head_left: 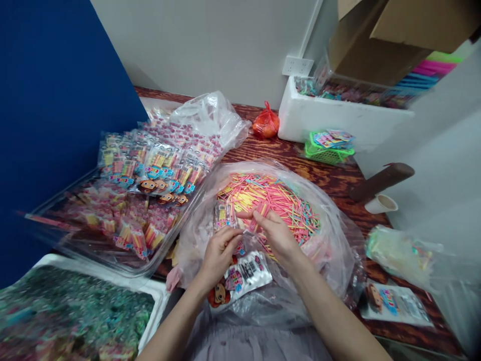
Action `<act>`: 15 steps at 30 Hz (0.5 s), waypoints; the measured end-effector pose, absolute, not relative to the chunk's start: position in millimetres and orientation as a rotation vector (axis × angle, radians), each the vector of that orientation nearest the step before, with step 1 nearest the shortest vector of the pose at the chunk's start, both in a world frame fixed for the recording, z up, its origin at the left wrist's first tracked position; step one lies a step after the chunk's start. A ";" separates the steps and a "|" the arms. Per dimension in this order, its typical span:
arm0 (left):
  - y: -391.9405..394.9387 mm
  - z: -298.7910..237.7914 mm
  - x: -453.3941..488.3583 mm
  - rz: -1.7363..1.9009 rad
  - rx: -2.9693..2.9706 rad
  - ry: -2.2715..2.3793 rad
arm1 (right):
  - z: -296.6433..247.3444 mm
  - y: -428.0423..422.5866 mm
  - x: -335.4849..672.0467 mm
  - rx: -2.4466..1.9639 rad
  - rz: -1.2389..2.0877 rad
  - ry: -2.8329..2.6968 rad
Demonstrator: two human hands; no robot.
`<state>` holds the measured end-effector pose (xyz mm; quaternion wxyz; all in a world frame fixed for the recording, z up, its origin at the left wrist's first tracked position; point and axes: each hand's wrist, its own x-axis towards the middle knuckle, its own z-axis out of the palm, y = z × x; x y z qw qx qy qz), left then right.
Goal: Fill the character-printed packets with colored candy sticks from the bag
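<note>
My left hand [221,251] is closed, thumb and fingers pinched at the edge of a small clear printed packet [224,215]. Close beside it, my right hand [278,234] grips a small bundle of pink sticks [259,214]. Both hands are over a large clear plastic bag [338,250], spread wide around a heap of thin pink, yellow and blue-green sticks [278,195]. Under my wrists lies a silver printed pouch [250,273] with a cartoon character. Exactly how the left fingertips meet the packet is hard to make out.
At left, filled printed packets [161,160] pile over a clear tray [131,268]. A white foam box [158,296] stands front left, another [319,115] at the back right. Rightward are a green basket [326,153], a paper cup [381,204] and a printed pouch [398,306].
</note>
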<state>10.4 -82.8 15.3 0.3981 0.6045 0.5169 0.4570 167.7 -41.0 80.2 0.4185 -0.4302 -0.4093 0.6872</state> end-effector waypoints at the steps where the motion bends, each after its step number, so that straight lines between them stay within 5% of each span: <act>1: -83.0 13.6 10.1 1.185 1.473 1.312 | 80.5 -42.7 167.5 -1.068 1.749 -1.041; 15: -81.6 14.9 14.8 1.293 1.071 1.281 | 75.6 -66.1 160.7 -1.160 1.122 -1.519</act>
